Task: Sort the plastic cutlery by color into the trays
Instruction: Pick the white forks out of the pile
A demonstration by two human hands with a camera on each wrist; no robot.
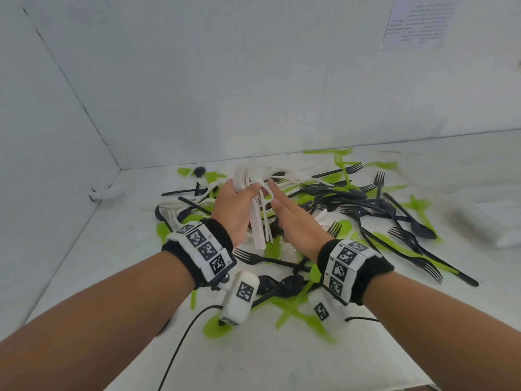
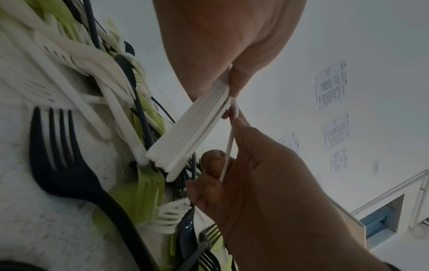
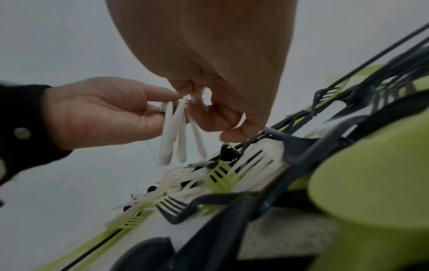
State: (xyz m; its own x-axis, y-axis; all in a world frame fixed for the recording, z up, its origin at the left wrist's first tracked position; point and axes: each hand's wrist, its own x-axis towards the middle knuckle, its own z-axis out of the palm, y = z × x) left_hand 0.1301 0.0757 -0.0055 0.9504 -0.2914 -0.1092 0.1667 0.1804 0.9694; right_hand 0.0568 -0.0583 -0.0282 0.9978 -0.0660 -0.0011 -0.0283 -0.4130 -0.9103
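Note:
My left hand point(image 1: 236, 207) grips a thick bundle of stacked white plastic cutlery point(image 1: 258, 227) above the pile, handles pointing down toward me. The left wrist view shows the ribbed stack of white handles point(image 2: 190, 133) pinched under my left hand point(image 2: 220, 45). My right hand point(image 1: 290, 218) is right beside it and pinches a thin white piece point(image 2: 228, 143) between thumb and fingers against the bundle. In the right wrist view, three white handles point(image 3: 178, 132) hang below my right hand point(image 3: 209, 55). Mixed black, green and white cutlery point(image 1: 366, 204) lies scattered on the white table.
Black forks point(image 1: 406, 235) and green pieces point(image 1: 417, 204) spread to the right. A blurred white tray-like shape point(image 1: 490, 224) sits at the far right. White walls close in the back and left. A black cable point(image 1: 180, 342) runs toward me from the left wrist.

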